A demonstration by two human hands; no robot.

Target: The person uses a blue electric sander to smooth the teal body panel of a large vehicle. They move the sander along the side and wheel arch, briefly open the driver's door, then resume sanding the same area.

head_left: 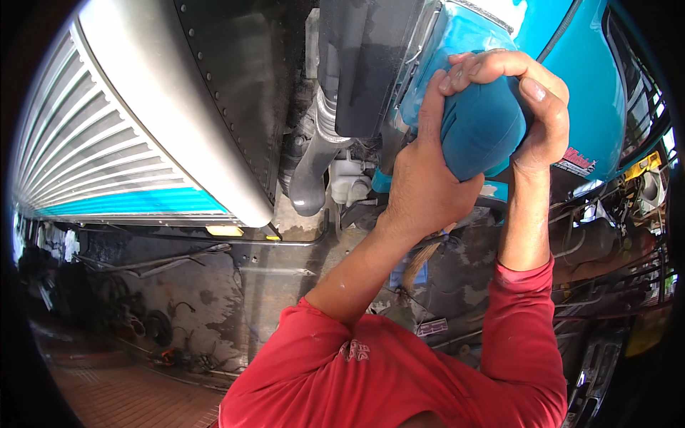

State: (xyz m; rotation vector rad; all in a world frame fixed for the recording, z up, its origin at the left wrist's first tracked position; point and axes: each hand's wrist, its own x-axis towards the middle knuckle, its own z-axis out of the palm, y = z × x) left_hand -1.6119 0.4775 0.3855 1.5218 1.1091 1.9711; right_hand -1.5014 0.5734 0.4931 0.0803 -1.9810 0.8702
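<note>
A smooth teal rounded object [481, 132], narrower toward its near end and marked with faint seams, is between my two hands; I cannot make out its kind. My left hand [435, 167] wraps its left side, with a finger up along it and the thumb under the near end. Over its top and right side curls my right hand [539, 118], fingertips meeting the left hand's. Just beyond is a turquoise body panel [581, 50] of a large vehicle, with a whitish, smeared teal box-like part [467, 32] next to it. My fingers hide much of the object's far side.
At the left stands a ribbed silver panel [143, 143] with a turquoise stripe. A dark upright casing [367, 64] and a grey pipe [310, 178] are between it and my hands. Below lie a brush-like tan bundle [421, 264], a blue sheet [410, 277], sticks [171, 260] and cables.
</note>
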